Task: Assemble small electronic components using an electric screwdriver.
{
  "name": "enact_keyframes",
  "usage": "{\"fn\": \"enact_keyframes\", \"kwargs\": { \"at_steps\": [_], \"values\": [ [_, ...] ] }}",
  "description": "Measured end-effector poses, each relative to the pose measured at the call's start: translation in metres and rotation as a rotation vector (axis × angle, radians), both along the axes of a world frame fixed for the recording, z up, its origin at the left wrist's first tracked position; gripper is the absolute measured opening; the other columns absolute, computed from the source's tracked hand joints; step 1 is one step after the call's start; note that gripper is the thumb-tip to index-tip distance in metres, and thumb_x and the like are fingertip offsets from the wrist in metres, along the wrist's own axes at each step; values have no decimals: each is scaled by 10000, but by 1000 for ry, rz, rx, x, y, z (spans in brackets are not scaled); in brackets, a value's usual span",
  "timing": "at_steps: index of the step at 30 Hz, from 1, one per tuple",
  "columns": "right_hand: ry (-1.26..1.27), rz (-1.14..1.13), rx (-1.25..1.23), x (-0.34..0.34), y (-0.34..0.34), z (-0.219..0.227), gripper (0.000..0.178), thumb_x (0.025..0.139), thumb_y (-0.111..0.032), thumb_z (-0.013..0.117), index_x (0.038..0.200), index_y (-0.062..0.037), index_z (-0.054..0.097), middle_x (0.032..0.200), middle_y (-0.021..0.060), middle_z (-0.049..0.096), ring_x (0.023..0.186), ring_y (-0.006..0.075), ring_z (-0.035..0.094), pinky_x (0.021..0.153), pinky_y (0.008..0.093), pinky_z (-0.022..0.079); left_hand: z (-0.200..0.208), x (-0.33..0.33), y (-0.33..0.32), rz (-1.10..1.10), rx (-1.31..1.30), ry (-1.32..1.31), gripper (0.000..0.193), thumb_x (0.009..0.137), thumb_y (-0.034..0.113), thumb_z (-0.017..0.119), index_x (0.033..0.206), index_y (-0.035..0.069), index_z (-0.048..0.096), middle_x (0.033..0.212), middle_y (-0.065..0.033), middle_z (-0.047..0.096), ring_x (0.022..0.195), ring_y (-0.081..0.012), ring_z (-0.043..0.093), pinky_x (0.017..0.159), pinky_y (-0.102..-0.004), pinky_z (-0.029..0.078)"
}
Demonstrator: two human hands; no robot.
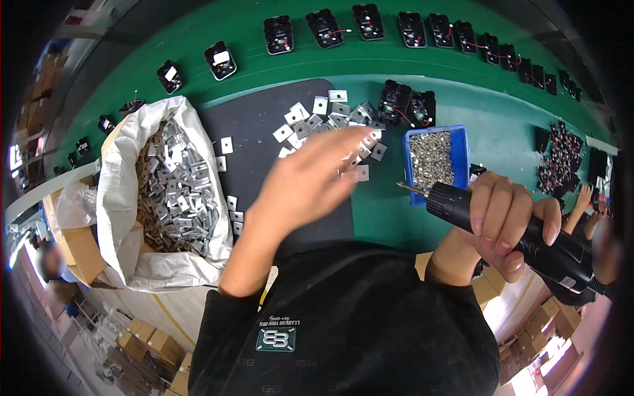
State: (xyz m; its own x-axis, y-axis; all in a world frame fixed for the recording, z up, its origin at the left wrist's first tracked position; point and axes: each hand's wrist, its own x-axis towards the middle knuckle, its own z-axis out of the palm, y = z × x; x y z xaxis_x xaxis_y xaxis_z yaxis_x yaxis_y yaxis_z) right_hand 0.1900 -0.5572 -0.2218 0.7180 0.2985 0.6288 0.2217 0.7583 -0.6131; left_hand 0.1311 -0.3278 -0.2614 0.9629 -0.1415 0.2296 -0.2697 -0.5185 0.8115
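My right hand (505, 214) is wrapped round a black electric screwdriver (456, 206), whose bit points left, close to a blue bin (464, 155) of small metal screws (430, 158). My left hand (307, 178), somewhat blurred by motion, reaches over loose silver metal plates (320, 105) with holes in them. Its thumb and fingers are apart, and nothing shows between them. The plates lie scattered on a black mat (247, 119) and partly under the hand. Just beyond the plates sit two black plastic housings (395, 104) with wires.
A white woven sack (119, 198) full of silver metal pieces stands at left. More black housings (279, 34) line the green strip (251, 69) at the back. To the right lies a heap of small dark parts (560, 155), with another person's hand (584, 197) nearby.
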Motion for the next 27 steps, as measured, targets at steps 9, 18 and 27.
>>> {"fn": "enact_keyframes", "kwargs": {
  "at_steps": [9,18,27],
  "values": [
    [-35,-5,24,2,-2,-6,434,775,-100,694,1128,-216,471,701,-33,583,578,99,561,569,241,476,-41,21,64,368,264,167,198,738,75,719,917,12,662,843,-117,642,655,-228,584,622,-318,497],
    [-39,-26,10,6,-7,-9,429,772,-94,701,1118,-194,467,677,-37,575,559,100,553,559,244,473,-22,79,109,417,340,2,116,777,95,678,875,36,666,815,-143,651,733,-309,633,682,-382,496],
    [-1,-96,3,7,-5,-9,407,760,-80,702,1079,-171,466,648,-34,565,520,106,544,521,246,465,-34,149,137,265,618,62,144,726,107,723,860,59,697,948,-125,659,849,-280,624,772,-376,487]
  ]
}}
